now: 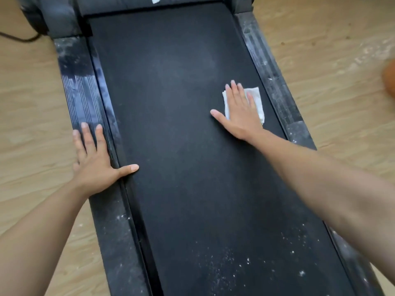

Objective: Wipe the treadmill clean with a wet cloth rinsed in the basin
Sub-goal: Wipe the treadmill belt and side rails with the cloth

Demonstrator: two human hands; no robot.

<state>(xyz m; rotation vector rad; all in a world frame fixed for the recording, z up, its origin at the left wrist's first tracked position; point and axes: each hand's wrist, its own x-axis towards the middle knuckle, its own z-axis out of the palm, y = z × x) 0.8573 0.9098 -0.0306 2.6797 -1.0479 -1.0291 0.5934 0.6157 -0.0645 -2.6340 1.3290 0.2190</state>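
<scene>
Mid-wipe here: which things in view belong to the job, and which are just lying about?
Job: white cloth, right hand pressing it, treadmill belt, dusty side rail under left hand.
Lying about: black cable, orange object at right edge.

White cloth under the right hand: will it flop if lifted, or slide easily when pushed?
Probably floppy: the white cloth lies folded thin and flat under the right hand. It likely drags rather than glides on the matte belt.
</scene>
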